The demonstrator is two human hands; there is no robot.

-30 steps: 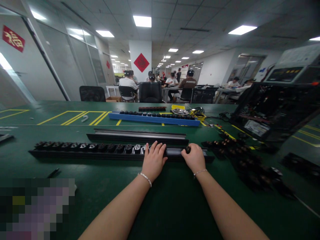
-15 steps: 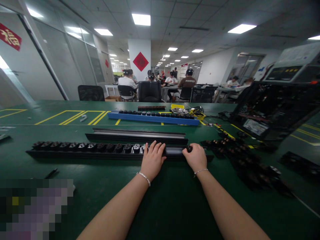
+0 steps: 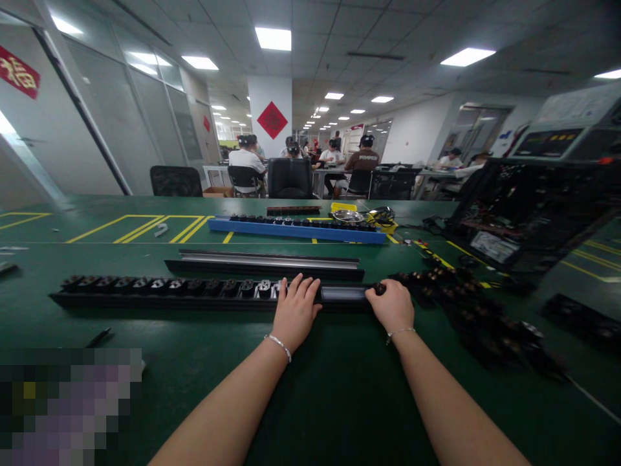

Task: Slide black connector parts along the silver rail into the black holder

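Observation:
A long black channel (image 3: 145, 301) lies across the table, filled along its left and middle with a row of black socket modules (image 3: 213, 287). My left hand (image 3: 295, 307) rests on the right end of that row, fingers stretched out and lying over the modules. Right of it, a bare grey stretch (image 3: 343, 294) of the channel's inside shows. Near the channel's right end, my right hand (image 3: 394, 304) pinches a small black socket module (image 3: 381, 288), mostly hidden by the fingers.
Behind lies a second black channel (image 3: 266, 262), and farther off a blue channel (image 3: 295, 231) holding black modules. Loose black modules (image 3: 466, 301) are heaped at right, before an open-sided machine (image 3: 538, 207). A yellow tray (image 3: 391, 226) stands at the back. People sit at far tables.
My right hand has shifted right along the channel with the module, so more of the grey inside shows. My left hand stays in place.

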